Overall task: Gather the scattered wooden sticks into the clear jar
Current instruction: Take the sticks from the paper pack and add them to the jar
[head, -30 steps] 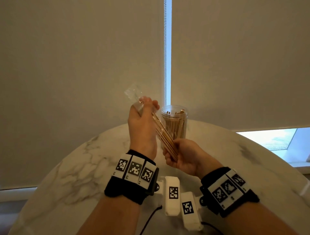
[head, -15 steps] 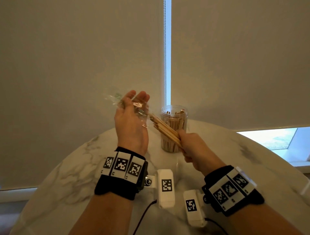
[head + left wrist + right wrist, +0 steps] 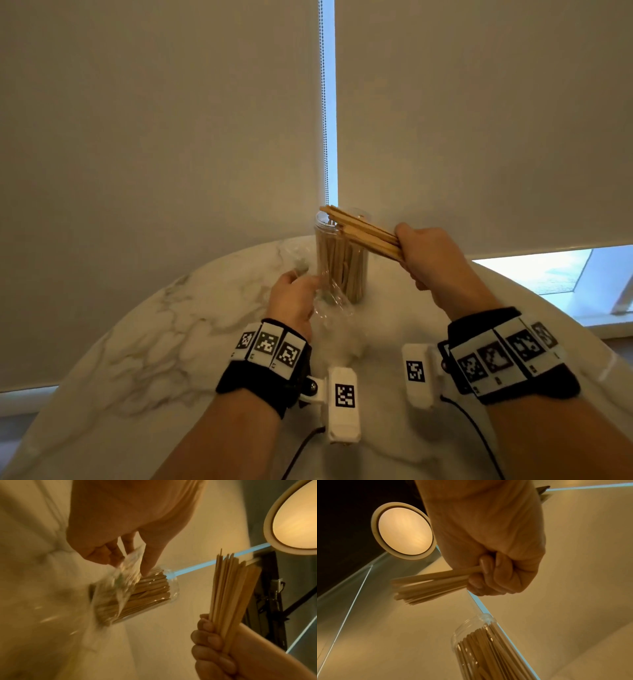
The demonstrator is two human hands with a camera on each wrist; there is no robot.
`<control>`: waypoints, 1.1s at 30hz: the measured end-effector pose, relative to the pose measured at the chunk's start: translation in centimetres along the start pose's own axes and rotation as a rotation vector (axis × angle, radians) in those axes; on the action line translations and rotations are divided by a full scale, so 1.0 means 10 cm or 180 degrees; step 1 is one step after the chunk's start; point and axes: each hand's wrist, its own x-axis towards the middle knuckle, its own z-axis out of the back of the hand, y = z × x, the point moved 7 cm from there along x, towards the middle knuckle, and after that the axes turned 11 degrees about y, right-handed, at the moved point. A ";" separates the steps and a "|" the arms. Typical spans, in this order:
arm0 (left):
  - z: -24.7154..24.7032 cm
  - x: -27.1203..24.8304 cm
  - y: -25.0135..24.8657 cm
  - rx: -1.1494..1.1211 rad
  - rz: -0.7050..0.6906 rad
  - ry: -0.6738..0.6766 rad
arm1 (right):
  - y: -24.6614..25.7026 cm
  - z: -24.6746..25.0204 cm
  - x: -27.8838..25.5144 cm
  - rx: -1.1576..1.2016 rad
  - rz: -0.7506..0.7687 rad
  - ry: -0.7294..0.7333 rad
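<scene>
Fingers of the right hand [image 3: 432, 257] were curled tightly round the near end of a bundle of sticks [image 3: 360, 231], so that the bundle was held fast in a fist, as both wrist views confirmed. From that fist the sticks ran up and to the left, and their free tips were fanned slightly and were seen in the head view at the open mouth of the jar [image 3: 340, 257], though whether any tip had entered could not be told. The jar stood upright on the marble table [image 3: 144, 342] and was already well filled with sticks. A crumpled clear wrapper [image 3: 330, 298] was pinched by the left hand [image 3: 294, 301] just beside the jar's base, and whether the glass itself was touched could not be told. The step was judged to be the feeding of the bundle into the jar. It was judged best done if the bundle were tipped upright over the mouth, the tips squeezed together, and the grip eased only once they were inside. With so little room left, a splayed stick could have been caught on the rim, and an unsteadied jar might have been knocked over.
</scene>
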 end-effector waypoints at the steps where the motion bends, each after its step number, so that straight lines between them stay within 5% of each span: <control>1: -0.01 0.00 0.04 0.0056 0.0120 -0.0015 | 0.02 0.01 0.00 -0.0143 0.0053 -0.0004; 7: 0.26 0.22 -0.23 -0.0068 -0.0152 -0.0547 | 0.07 0.01 -0.01 -0.0961 0.0161 0.0089; 10: -0.04 -0.16 -0.54 -0.0214 -0.0178 0.0157 | 0.12 -0.09 -0.03 -0.1287 0.0250 0.0191; 14: -0.42 -0.43 -0.39 0.0336 0.0308 0.1283 | 0.20 -0.16 -0.07 -0.1428 0.0417 -0.0039; 21: -0.41 -0.32 -0.29 0.0684 0.0190 0.1320 | 0.24 -0.12 -0.10 -0.1327 0.0614 -0.0505; 29: -0.26 -0.26 -0.45 0.0728 -0.0190 0.1324 | 0.40 -0.22 -0.19 -0.1393 0.1284 0.0070; 33: -0.25 -0.27 -0.45 0.0521 -0.0076 0.1382 | 0.50 -0.24 -0.25 -0.1592 0.1496 -0.0141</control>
